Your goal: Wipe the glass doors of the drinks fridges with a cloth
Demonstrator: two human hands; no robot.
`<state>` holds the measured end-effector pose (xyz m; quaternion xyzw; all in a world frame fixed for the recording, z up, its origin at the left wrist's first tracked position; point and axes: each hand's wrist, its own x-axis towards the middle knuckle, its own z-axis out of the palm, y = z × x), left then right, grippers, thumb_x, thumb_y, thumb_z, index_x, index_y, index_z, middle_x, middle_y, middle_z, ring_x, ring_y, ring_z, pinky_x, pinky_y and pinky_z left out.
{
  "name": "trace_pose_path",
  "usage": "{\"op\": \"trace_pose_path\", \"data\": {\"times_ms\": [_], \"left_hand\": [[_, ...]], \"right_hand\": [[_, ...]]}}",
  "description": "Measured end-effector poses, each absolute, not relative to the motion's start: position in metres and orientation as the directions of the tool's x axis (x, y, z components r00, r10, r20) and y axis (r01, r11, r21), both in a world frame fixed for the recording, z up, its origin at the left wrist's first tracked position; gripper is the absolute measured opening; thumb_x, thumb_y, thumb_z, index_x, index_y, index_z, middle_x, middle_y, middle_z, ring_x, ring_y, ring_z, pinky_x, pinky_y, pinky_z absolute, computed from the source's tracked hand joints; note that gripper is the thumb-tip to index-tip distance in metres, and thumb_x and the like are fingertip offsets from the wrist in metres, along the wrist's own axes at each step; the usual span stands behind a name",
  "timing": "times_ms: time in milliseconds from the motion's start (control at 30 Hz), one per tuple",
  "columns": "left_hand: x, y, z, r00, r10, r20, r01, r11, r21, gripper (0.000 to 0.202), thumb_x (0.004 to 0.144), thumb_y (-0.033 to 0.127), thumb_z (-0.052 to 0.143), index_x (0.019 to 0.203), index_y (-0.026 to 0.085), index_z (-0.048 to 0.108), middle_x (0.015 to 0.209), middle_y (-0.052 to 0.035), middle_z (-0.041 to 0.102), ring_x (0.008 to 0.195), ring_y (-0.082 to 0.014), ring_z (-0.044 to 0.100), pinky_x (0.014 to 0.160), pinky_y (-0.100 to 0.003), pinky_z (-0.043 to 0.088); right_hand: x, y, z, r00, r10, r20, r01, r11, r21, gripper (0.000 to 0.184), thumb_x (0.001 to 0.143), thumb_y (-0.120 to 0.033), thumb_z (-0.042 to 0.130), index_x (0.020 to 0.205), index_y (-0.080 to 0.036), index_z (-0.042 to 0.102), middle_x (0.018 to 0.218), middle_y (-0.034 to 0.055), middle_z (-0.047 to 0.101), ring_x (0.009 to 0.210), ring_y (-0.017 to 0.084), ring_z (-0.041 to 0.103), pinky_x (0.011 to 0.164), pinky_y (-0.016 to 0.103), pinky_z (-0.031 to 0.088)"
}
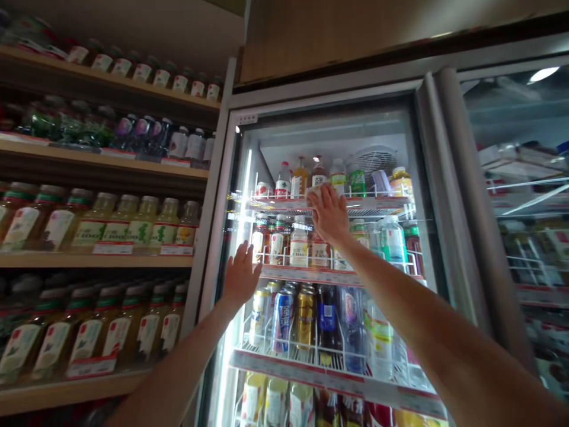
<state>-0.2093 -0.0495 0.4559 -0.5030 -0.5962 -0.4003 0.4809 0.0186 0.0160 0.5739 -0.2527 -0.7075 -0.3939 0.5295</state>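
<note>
I face an open drinks cooler (222,237) with lit wire shelves. My right hand (329,214) reaches up with fingers stretched, its fingertips against the front rail of the top shelf (377,204), just below a row of bottles (319,173). It holds nothing that I can see. My left hand (242,274) is open with fingers spread. It hovers at the cooler's left edge, beside the bottles (278,243) on the second shelf and above a row of cans (283,317).
The cooler's glass door (511,225) stands swung out to the right. Wooden store shelves (102,261) on the left carry rows of yellow and dark bottled drinks. More bottles fill the cooler's lowest visible shelf (311,409).
</note>
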Motion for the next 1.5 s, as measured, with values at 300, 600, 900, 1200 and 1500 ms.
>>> {"op": "trace_pose_path", "data": {"times_ms": [300,600,900,1200,1500], "left_hand": [[-0.255,-0.076,0.423,-0.013,0.288,0.958,0.971,0.234,-0.057,0.044,0.09,0.034,0.035,0.127,0.014,0.047,0.138,-0.0157,0.046,0.127,-0.0263,0.045,0.1,-0.047,0.04],[-0.289,-0.106,0.396,-0.052,0.262,0.964,0.953,0.3,-0.03,0.046,0.088,0.032,0.035,0.128,0.012,0.044,0.14,-0.0178,0.043,0.127,-0.0289,0.044,0.1,-0.048,0.04],[-0.294,-0.13,0.394,-0.057,0.268,0.962,0.949,0.313,-0.031,0.047,0.089,0.031,0.034,0.13,0.011,0.042,0.142,-0.0185,0.04,0.13,-0.0287,0.039,0.103,-0.049,0.037],[-0.26,-0.13,0.394,-0.019,0.288,0.957,0.971,0.233,-0.051,0.046,0.089,0.031,0.037,0.132,0.013,0.039,0.144,-0.0172,0.037,0.134,-0.0278,0.035,0.105,-0.049,0.034],[-0.186,-0.097,0.368,0.149,0.371,0.917,0.986,0.019,-0.168,0.045,0.093,0.031,0.034,0.134,0.013,0.038,0.146,-0.0164,0.035,0.138,-0.026,0.027,0.108,-0.048,0.031]], "right_hand": [[-0.052,0.002,0.567,-0.597,-0.202,0.777,0.551,0.601,0.579,0.046,0.085,-0.022,0.049,0.131,-0.027,0.045,0.148,0.0076,0.033,0.139,0.027,0.022,0.11,0.053,0.02],[-0.12,-0.018,0.528,-0.738,-0.293,0.608,0.318,0.644,0.696,0.035,0.085,-0.02,0.05,0.116,-0.033,0.057,0.14,-0.0019,0.046,0.135,0.017,0.033,0.11,0.04,0.027],[-0.126,-0.015,0.495,-0.707,-0.238,0.667,0.36,0.69,0.628,0.043,0.083,-0.01,0.045,0.124,-0.023,0.052,0.146,0.009,0.036,0.139,0.026,0.021,0.11,0.052,0.02],[-0.065,-0.006,0.445,-0.662,-0.176,0.729,0.445,0.69,0.571,0.051,0.081,-0.015,0.052,0.13,-0.027,0.047,0.149,0.0069,0.032,0.14,0.027,0.018,0.111,0.054,0.017],[0.021,0.003,0.405,-0.716,-0.159,0.68,0.435,0.66,0.613,0.051,0.085,-0.02,0.051,0.133,-0.034,0.043,0.151,0.0018,0.028,0.141,0.022,0.019,0.112,0.05,0.02]]}}
